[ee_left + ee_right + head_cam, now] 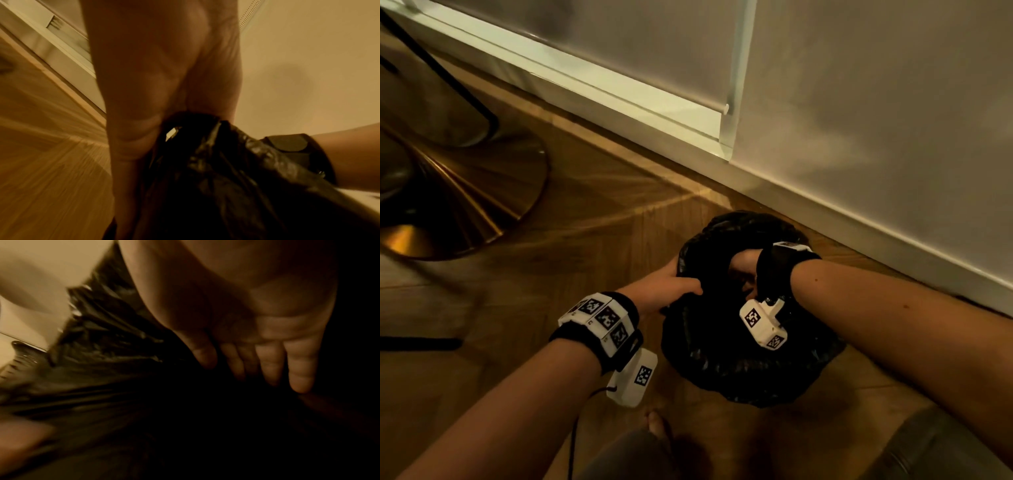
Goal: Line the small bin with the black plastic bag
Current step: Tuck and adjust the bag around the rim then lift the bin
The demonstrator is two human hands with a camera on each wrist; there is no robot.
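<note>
On floor by wall: bag draped over bin, both hands at its mouth.
Left hand pinches near-left edge of bag; right hand reaches down inside, fingers straight, pressing film. Bin hidden under plastic, directly below both.

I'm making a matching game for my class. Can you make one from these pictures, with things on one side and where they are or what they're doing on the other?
Things:
1. left hand
2. right hand
3. black plastic bag
4. round gold base

Places or states:
A. on the wood floor at the far left
B. fingers reaching down inside the bag's opening
C. grips the bag's edge on the left side
D. crinkled, draped over the bin near the wall

Pairs: 1-C, 2-B, 3-D, 4-A
</note>
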